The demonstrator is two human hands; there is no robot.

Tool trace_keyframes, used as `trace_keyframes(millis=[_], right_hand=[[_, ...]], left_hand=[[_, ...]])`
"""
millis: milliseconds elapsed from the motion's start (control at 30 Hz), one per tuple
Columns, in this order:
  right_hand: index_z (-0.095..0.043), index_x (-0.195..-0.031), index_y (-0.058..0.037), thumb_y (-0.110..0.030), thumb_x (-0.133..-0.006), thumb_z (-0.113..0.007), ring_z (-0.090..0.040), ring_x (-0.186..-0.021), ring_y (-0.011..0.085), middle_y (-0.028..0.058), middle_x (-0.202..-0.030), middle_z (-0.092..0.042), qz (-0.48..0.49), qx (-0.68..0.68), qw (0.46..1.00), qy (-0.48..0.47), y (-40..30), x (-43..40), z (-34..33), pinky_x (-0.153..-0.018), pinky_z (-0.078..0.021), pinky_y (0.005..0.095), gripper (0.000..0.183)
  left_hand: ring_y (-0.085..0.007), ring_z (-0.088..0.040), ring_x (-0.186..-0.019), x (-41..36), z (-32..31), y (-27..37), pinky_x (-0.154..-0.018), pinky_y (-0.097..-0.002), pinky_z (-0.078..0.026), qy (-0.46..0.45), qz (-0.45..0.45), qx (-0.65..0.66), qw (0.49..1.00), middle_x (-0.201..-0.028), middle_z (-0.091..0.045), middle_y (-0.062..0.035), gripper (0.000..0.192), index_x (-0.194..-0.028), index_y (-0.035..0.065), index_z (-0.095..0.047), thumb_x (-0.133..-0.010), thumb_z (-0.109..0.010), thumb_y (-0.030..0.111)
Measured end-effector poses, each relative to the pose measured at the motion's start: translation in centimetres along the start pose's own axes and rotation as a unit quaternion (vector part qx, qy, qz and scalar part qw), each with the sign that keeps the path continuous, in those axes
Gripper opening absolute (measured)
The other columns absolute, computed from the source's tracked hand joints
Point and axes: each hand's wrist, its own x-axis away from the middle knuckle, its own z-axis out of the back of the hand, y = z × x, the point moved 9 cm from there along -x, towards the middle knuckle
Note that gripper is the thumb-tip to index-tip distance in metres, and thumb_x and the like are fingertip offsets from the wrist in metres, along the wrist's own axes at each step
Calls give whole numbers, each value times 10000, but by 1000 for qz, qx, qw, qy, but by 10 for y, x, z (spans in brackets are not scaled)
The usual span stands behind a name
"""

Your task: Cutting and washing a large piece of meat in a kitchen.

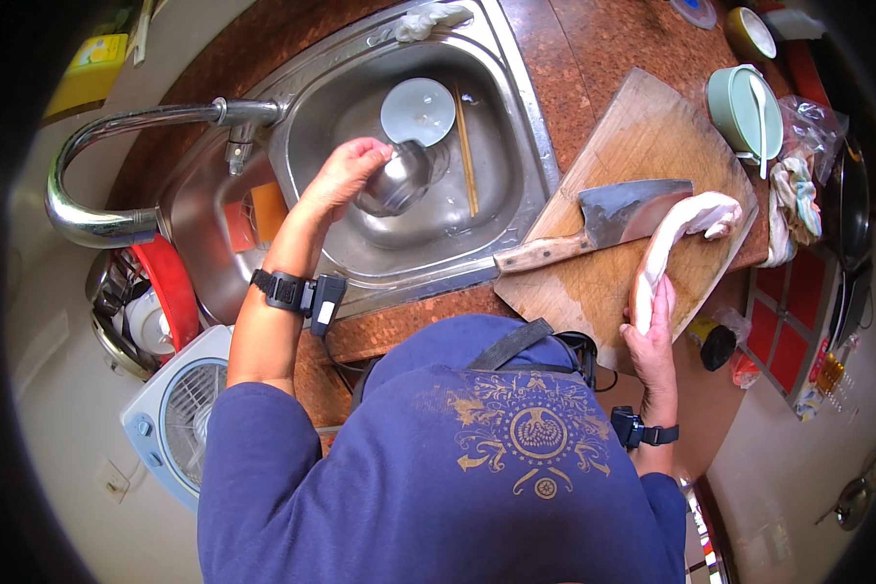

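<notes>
Over the steel sink basin (pixel 336 241), my left hand (pixel 350 171) grips a small metal bowl (pixel 394 182) by its rim. A pale bowl (pixel 417 109) and a pair of wooden chopsticks (pixel 466 153) lie in the basin beyond it. On the right, my right hand (pixel 653 321) holds one end of a long strip of raw, fatty meat (pixel 661 255). The strip's far end curls over a wooden cutting board (pixel 620 139). A cleaver (pixel 631 212) lies flat on the board, its wooden handle towards the sink and its blade tip close to the meat.
A chrome faucet (pixel 102 120) arches over the smaller left basin. A red basin (pixel 164 292) with dishes and a box fan (pixel 190 409) stand at the left. Beyond the board are a green lidded container (pixel 741 109) with a white spoon and a cloth (pixel 796 204).
</notes>
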Motion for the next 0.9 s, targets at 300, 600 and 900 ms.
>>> trace_keyframes(millis=[300, 600, 900], right_hand=[[-157, -1435, -43, 74, -640, -486, -405, -1126, 212, 115, -1402, -211, 21, 68, 997, -1, 4, 0, 3, -903, -410, 284, 869], [-147, -1428, -11, 30, -628, -519, -239, -1313, 293, 163, -1413, -193, -2, 54, 999, -5, 4, -1, 2, -1084, -212, 339, 883], [-155, -1426, -11, 29, -626, -534, -246, -1311, 297, 155, -1413, -196, -49, -6, 999, -2, 1, -1, 0, -1084, -211, 342, 886]], left_hand=[[-284, -569, -742, -29, -23, 62, -684, -359, -451, 142, -278, -377, 872, -800, -583, -124, 148, -920, 35, -582, -847, -564, 163], [-335, -582, -828, -77, -58, -6, -692, -448, -469, 89, -253, -590, 761, -845, -601, -133, 101, -831, 73, -581, -777, -538, 148], [-328, -566, -812, -36, 27, 11, -745, -424, -458, 503, -272, -472, 670, -925, -573, -126, 467, -1078, 55, -505, -709, -713, 253]])
